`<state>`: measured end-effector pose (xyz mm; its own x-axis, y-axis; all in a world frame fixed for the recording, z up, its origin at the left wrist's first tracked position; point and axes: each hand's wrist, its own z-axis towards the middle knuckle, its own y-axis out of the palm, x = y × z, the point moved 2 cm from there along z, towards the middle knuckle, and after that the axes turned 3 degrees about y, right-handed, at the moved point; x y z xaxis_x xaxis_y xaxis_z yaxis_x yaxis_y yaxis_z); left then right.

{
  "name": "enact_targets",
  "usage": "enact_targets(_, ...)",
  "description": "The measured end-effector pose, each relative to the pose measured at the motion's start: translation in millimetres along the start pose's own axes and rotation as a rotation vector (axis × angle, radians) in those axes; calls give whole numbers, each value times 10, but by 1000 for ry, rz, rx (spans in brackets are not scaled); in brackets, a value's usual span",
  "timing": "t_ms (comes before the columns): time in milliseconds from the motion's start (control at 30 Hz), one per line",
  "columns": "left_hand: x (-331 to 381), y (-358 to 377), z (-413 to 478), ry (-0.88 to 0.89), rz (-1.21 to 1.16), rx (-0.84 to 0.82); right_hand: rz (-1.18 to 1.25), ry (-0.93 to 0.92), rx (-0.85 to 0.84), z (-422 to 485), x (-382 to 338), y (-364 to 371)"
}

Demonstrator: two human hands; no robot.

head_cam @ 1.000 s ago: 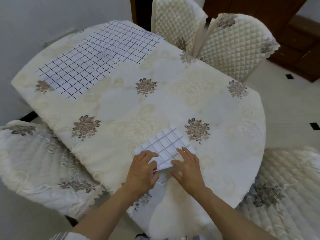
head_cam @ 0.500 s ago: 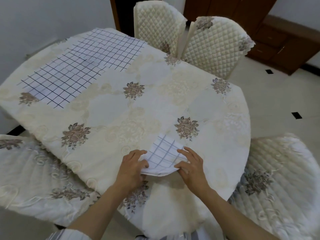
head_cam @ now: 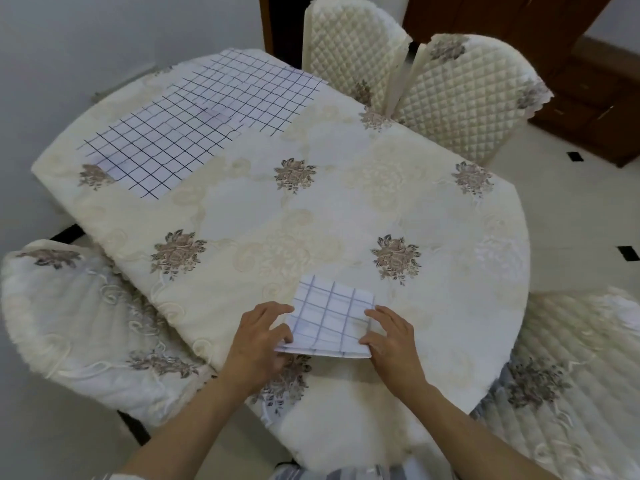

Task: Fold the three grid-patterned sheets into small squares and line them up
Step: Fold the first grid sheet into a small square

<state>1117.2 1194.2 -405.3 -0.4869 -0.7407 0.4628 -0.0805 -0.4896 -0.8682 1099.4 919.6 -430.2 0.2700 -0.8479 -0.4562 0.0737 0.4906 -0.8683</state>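
Folded grid sheet (head_cam: 331, 320) looked like thin matt white cloth w/ soft creases; the flat grid sheets (head_cam: 194, 123) looked the same. Tablecloth (head_cam: 311, 209) was cream fabric w/ embroidered flowers, slightly sheeny. Chair covers (head_cam: 460, 98) were quilted cloth; cabinet (head_cam: 588, 81) was dark glossy wood.

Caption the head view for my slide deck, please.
Both hands, left and right, hold a folded grid sheet at the table's near edge.

- One folded grid sheet (head_cam: 330, 318), between the fingers of both hands
- Two unfolded grid sheets (head_cam: 194, 129), well beyond the fingertips
- Four covered chairs (head_cam: 349, 46)
- Two hands (head_cam: 258, 341)
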Motion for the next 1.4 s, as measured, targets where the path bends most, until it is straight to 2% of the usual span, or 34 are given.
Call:
enact_targets(167,87,68,-260,8,-39,3,-17,-10,-52,-51,6,85)
enact_targets(467,51,224,-426,-115,-113,-29,12,54,-57,-107,85,161)
enact_targets(867,-287,360,-330,-381,-97,-146,150,298,-105,-147,154,241)
enact_targets(1067,-298,385,-210,-495,-104,-86,124,417,-122,-96,121,251)
enact_targets(1267,-288,387,-159,-557,-109,-105,138,569,-251,-17,69,215)
enact_targets(1400,-259,387,-119,-579,-84,-94,107,597,-293,28,50,203)
